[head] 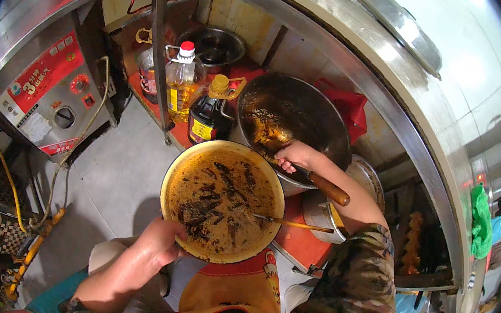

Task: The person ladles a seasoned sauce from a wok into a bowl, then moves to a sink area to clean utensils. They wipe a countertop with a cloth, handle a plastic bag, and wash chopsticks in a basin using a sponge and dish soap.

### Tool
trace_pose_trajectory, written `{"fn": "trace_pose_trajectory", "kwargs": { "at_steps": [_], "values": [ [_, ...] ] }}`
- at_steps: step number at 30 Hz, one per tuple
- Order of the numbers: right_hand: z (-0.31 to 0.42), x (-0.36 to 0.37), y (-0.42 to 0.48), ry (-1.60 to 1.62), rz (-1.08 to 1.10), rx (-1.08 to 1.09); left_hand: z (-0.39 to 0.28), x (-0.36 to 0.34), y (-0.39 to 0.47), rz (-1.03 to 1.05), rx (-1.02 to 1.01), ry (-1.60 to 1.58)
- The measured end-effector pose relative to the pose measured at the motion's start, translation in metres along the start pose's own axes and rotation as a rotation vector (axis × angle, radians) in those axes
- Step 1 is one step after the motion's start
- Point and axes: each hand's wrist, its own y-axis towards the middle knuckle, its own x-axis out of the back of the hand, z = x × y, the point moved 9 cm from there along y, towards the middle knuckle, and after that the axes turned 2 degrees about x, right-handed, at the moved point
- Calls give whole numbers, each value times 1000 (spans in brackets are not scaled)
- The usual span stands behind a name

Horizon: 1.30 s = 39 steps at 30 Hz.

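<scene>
A round cream-coloured basin with a dark rim holds brown oily liquid with dark pieces in it. My left hand grips its lower left rim. A wooden-handled utensil leans over the basin's right side. Beyond and to the right stands a deep metal pot with orange-brown residue on its inner wall. My right hand is at the pot's near edge, closed on the metal shaft of a ladle or similar tool with a wooden handle; its working end is hidden in the pot.
Left of the pot stand a dark sauce bottle and an oil bottle with a red cap. Behind them is a dark metal bowl. A lidless metal container sits at the right on the red shelf. A steel counter edge arches above.
</scene>
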Motion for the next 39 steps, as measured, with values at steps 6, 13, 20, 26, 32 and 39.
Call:
{"fn": "trace_pose_trajectory", "kwargs": {
  "at_steps": [6,13,20,26,32,39],
  "values": [
    [27,3,-51,67,-24,129,3,6,12,67,35,103],
    [32,-4,-110,66,-52,100,4,-6,5,50,43,75],
    [18,-9,-154,21,-76,78,1,-13,-4,44,18,130],
    [19,-18,-191,23,-97,65,1,-12,-2,94,9,111],
    [24,-25,-222,22,-130,88,-4,-34,-22,97,-9,155],
    [35,-41,-259,29,-171,92,-5,-39,-21,177,-6,123]
  ]
}}
